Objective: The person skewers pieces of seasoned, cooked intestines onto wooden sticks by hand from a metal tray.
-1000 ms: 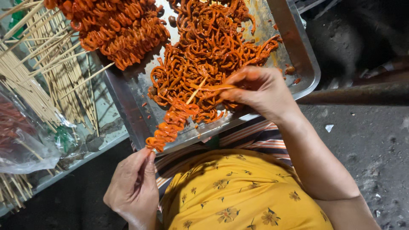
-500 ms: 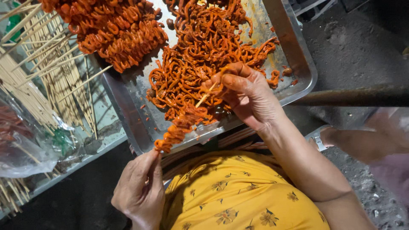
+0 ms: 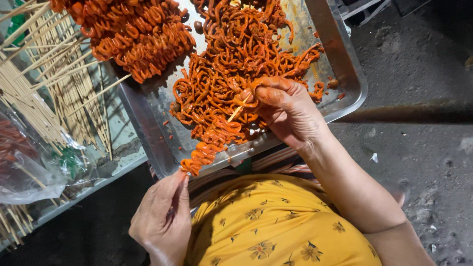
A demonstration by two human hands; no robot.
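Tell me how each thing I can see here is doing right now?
Left hand: pinching the skewer's lower end.
Right hand: fingers pressing a red strip onto the skewer tip.
Skewer: partly loaded, bare tip showing, slanted over the tray edge.
Tray: holding a loose pile of red strips.
Finished skewers: stacked at the tray's far end.
Bare sticks: piled on the left tray.
Plastic bag: crumpled, lying at left.
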